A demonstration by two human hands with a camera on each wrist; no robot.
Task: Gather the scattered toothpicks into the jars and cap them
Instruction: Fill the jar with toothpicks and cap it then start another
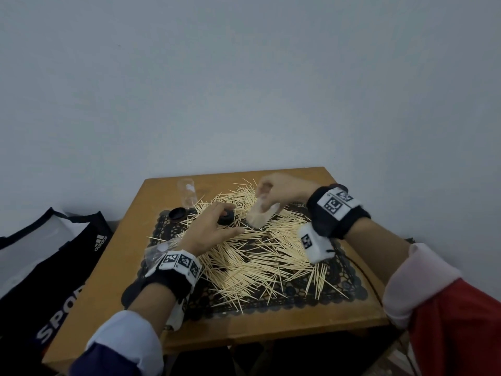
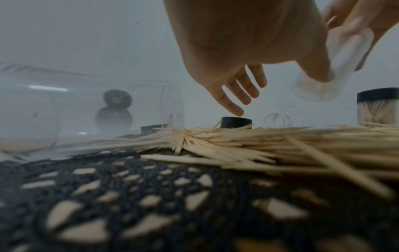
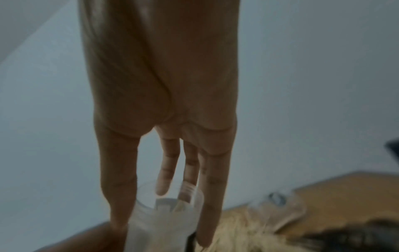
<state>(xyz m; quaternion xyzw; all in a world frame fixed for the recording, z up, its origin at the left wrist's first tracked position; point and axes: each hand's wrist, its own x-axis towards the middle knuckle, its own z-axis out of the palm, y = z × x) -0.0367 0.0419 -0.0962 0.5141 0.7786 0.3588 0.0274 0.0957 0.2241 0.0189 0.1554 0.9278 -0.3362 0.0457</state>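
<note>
Many toothpicks (image 1: 260,256) lie scattered over a black lace mat (image 1: 339,291) on the wooden table (image 1: 113,267). My right hand (image 1: 279,194) grips a clear jar (image 1: 259,214), tilted over the pile; the right wrist view shows thumb and fingers (image 3: 164,184) round that jar (image 3: 159,235). My left hand (image 1: 214,226) reaches with straight fingers to a black cap (image 1: 226,218) on the toothpicks. Its index fingertip (image 2: 237,111) is at the cap's (image 2: 236,122) top, and the thumb is well apart from it. A capped jar (image 2: 377,107) holding toothpicks stands at the right.
An empty clear jar (image 1: 187,192) stands upright at the back left, a second black cap (image 1: 177,213) in front of it. Another clear jar (image 1: 156,252) lies on its side by my left wrist. A black sports bag (image 1: 54,267) sits left of the table.
</note>
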